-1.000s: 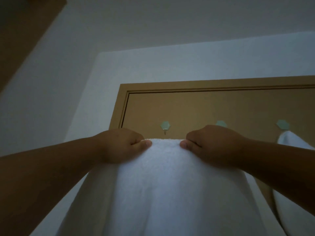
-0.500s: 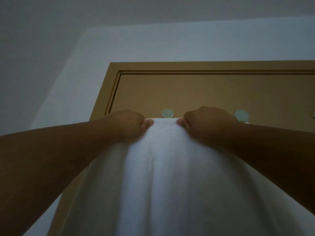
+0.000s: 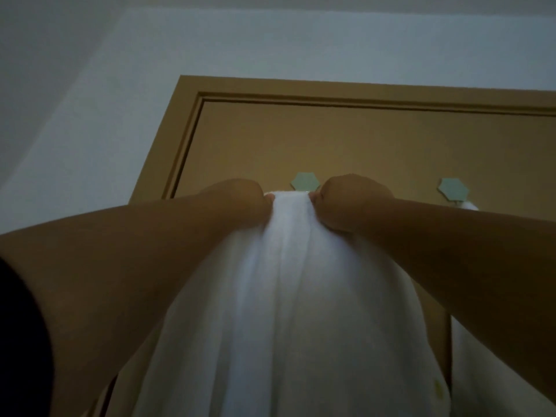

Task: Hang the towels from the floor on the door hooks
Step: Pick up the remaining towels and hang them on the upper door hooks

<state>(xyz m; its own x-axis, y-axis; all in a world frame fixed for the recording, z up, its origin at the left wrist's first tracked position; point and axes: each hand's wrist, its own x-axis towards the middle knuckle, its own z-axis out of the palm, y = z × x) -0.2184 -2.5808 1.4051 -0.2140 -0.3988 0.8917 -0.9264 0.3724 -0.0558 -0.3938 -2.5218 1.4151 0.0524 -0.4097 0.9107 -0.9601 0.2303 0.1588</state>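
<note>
The towel (image 3: 288,296) is plain white, the door (image 3: 346,139) tan brown, its two hexagonal hooks (image 3: 304,185) pale green, the wall (image 3: 270,46) greyish white, the sleeve (image 3: 21,341) black.

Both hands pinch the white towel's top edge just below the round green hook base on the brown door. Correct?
Not quite. The hook base is hexagonal, not round, as the head view shows. The rest stands: left hand and right hand pinch the white towel below it on the brown door.
</note>
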